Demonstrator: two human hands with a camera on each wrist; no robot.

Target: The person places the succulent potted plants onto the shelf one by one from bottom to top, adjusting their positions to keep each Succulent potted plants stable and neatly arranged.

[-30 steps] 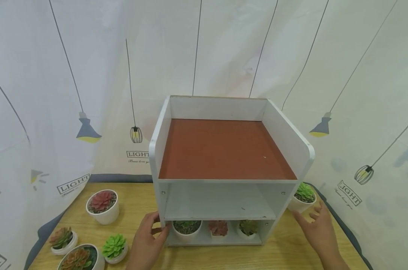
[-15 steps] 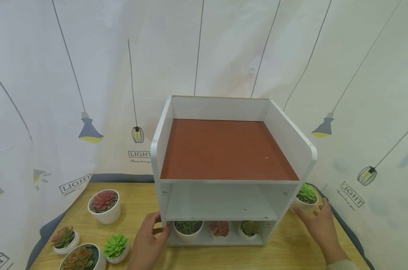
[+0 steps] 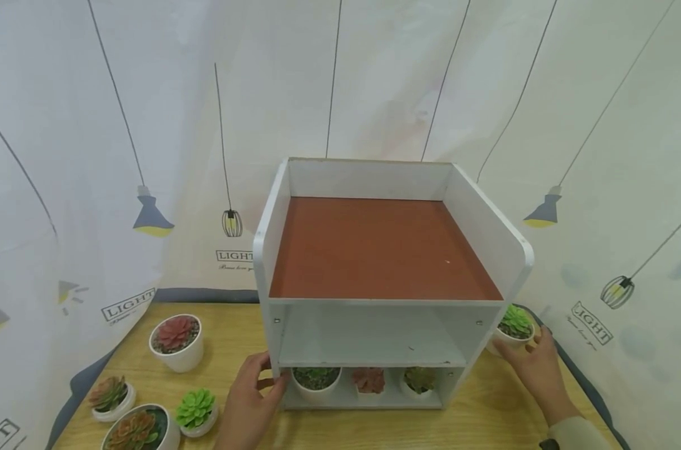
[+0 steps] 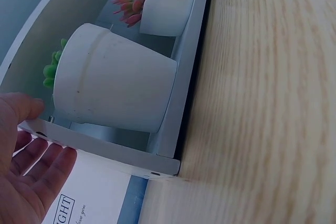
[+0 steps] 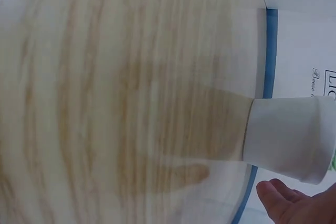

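A white two-compartment shelf [image 3: 489,234] with a brown top panel stands on the table. My left hand [image 3: 247,400] grips the lower front edge of its left side panel, thumb inside and fingers outside in the left wrist view. Just beside that thumb is a white pot [image 4: 115,80] with a green succulent, in the lower compartment. On the right, my right hand [image 3: 534,372] reaches around a white pot [image 5: 286,137] with a bright green succulent [image 3: 516,320]. Its fingers [image 5: 270,198] are spread close to the pot and look slightly apart from it in the right wrist view.
The lower compartment also holds a pink succulent [image 3: 368,379] and a dark green one [image 3: 419,379]. Left of the shelf stand a red succulent pot [image 3: 182,353], a small orange-green one [image 3: 112,397], a larger orange one [image 3: 143,431] and a small green one [image 3: 196,412]. A printed curtain [image 3: 385,75] hangs behind.
My right hand has moved slightly forward, closer to the green succulent pot. The left hand keeps its hold on the shelf. The whole head view has shifted slightly.
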